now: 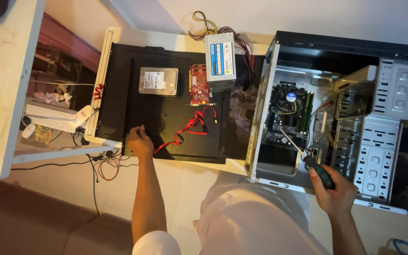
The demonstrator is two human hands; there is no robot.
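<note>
Open computer case [402,94] lying flat, motherboard [286,115] inside. My right hand [332,189] has its fingers clamped on the green-handled screwdriver [308,158], tip on the board; I'd keep it upright. Left hand [139,140] rests curled on the black panel [166,113], holding nothing I can see.

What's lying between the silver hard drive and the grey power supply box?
In the head view, a red circuit card lies on the black panel between the hard drive and the power supply.
</note>
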